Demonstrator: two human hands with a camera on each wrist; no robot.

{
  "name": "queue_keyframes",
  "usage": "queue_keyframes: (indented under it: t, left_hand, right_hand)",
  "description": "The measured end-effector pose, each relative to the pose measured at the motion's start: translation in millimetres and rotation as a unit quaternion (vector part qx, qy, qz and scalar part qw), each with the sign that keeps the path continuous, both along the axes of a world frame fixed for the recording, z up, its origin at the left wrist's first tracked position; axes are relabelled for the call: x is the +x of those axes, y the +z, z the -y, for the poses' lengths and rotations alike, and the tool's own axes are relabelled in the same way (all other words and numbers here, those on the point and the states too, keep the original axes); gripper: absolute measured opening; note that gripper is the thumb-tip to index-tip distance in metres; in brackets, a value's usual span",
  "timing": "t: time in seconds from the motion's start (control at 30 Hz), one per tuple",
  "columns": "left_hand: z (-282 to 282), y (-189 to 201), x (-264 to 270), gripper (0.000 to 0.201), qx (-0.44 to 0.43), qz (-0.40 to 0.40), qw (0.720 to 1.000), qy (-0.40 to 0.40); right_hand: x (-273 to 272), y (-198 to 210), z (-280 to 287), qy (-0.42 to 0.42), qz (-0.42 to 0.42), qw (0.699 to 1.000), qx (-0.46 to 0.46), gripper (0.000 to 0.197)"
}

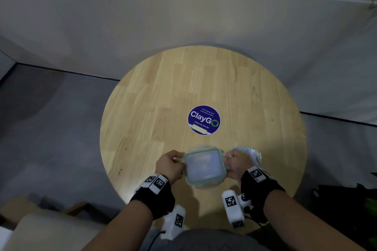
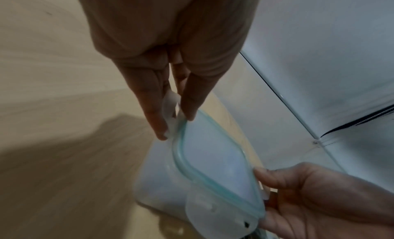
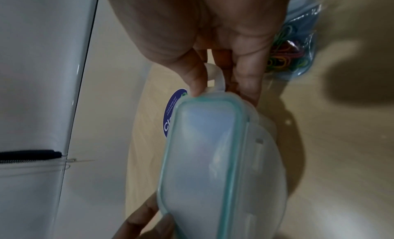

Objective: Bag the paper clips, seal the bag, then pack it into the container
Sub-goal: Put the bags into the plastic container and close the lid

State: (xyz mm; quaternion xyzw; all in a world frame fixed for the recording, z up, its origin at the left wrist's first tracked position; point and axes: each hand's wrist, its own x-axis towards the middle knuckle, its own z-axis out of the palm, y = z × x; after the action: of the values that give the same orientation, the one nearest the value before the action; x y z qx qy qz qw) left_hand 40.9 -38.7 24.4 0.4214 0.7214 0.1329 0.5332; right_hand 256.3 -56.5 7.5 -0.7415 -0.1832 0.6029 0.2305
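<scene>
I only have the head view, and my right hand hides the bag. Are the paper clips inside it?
Observer: Yes. The right wrist view shows coloured paper clips inside the clear bag, which lies on the table outside the container.
Operator: What is my left grip?
Observer: The left fingers pinch the lid's latch tab.
Operator: And the right?
Observer: The right fingers pinch the opposite tab.

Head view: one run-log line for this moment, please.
left hand: pinches lid latch | right hand: pinches opposite latch | translucent teal-rimmed plastic container: lidded | clear bag of coloured paper clips: on round wooden table
</scene>
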Motion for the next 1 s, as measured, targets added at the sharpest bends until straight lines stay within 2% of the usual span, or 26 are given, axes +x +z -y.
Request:
queue_keyframes:
  t: [0.03,0.1,0.23,0.37,0.43,0.5,0.6,0.7,0.8,0.9,1.0]
  left_hand:
    - [0,0,0,0.028,0.003,0.007,1.0,-0.004]
    - [0,-1,1,0.031,0.012,0.004,1.0,-0.005]
    - [0,-4,1,0.022,0.041,-0.024,0.999,-0.013]
    - [4,-6,0,0.018,0.07,-0.054,0.996,-0.029]
    - [4,-9,-2,0.011,0.064,-0.054,0.996,-0.029]
    - [2,-10,-3,0.006,0.051,-0.054,0.997,-0.036]
    - [0,-11,-5,0.01,0.037,-0.054,0.996,-0.058]
    - [0,-11,-9,0.02,0.038,-0.086,0.994,-0.058]
    - [0,-7,-12,0.036,0.038,-0.171,0.98,-0.091]
    - [-3,-6,-5,0.036,0.017,-0.179,0.973,-0.145]
    - [-9,-7,3,0.036,0.011,-0.186,0.967,-0.172]
  right_hand:
    - [0,-1,-2,-0.003,-0.001,1.0,-0.006,0.028]
    - [0,-1,-5,-0.009,-0.003,1.0,-0.008,0.021]
    - [1,-5,-7,0.018,0.019,1.0,-0.017,0.022]
    - [6,-29,0,0.035,0.087,0.995,0.019,0.008]
    - [11,-54,3,0.044,0.09,0.995,0.029,0.01]
    - [9,-51,2,0.05,0.104,0.993,0.032,0.008]
    - [14,-68,0,0.044,0.103,0.993,0.027,0.007]
    - [12,-61,0,0.04,0.094,0.995,0.012,0.003]
    - [-2,-17,1,0.032,0.153,0.986,0.055,0.013]
    - [-7,3,5,0.107,0.25,0.958,0.091,0.023]
    - [-7,4,3,0.142,0.284,0.945,0.072,0.019]
